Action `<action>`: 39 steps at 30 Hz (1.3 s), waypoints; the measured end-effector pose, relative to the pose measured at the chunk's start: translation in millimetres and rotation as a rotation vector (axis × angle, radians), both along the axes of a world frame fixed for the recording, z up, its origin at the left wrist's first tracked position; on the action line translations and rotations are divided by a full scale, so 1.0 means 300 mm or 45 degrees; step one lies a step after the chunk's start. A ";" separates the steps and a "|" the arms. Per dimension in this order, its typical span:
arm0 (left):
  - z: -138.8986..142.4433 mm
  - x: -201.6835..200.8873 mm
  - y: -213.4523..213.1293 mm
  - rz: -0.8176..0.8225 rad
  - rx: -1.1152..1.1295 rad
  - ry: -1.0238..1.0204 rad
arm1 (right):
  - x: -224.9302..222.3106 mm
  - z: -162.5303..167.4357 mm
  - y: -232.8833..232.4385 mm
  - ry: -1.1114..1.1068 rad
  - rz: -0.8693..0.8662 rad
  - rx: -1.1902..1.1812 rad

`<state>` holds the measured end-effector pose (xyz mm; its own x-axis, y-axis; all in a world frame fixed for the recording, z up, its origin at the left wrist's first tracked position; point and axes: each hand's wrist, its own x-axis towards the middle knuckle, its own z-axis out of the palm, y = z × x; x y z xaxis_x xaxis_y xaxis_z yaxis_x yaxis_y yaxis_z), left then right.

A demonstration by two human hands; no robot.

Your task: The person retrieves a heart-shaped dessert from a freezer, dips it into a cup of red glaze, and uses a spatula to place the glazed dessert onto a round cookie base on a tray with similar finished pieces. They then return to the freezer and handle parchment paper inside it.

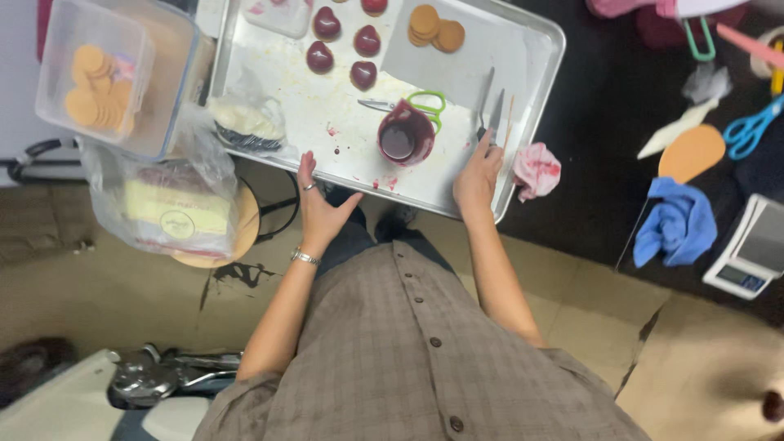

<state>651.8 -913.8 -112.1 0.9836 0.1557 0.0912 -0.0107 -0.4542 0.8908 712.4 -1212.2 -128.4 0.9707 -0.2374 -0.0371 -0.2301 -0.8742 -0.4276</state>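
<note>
the metal tray [523,49] is the landmark here. the left hand [320,206] grips the tray's near edge at its left part, thumb spread out to the side under the rim and fingers laid flat on the tray surface. the right hand [476,181] holds the same near edge further right, fingers curled over the rim, closed on it, just below a knife [496,114] that lies on the tray beside a thin wooden stick [510,122].

near the middle of the tray's near side stands a dark red cup [403,137] with dark liquid inside, and green-handled scissors [416,104] lie just behind it, touching it. further back on the tray sit several dark red heart-shaped pieces [343,49] and a small stack of round tan biscuits [434,29] on a sheet of paper.

just off the tray's right near corner lies a crumpled pink-stained cloth [535,170]. to the left of the tray stands a clear plastic box [122,73] holding more round biscuits. well to the right of the tray, on the dark surface, lie a blue cloth [676,222] and a small kitchen scale [751,249].
</note>
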 end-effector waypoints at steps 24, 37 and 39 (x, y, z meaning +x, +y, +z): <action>-0.006 -0.989 0.620 1.171 0.188 0.015 | -0.318 0.312 0.798 0.252 1.151 -0.252; 0.034 -1.483 1.060 2.015 0.166 -0.104 | -0.788 0.283 1.879 0.473 2.434 -0.274; 0.031 -1.492 1.200 2.024 0.161 -0.142 | -0.789 0.258 2.037 0.531 2.440 -0.451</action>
<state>204.2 -553.8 -102.8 -0.1754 0.9550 0.2391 0.4641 -0.1340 0.8756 475.6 -601.1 -51.0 -0.1323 0.8665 -0.4814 0.9181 -0.0760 -0.3890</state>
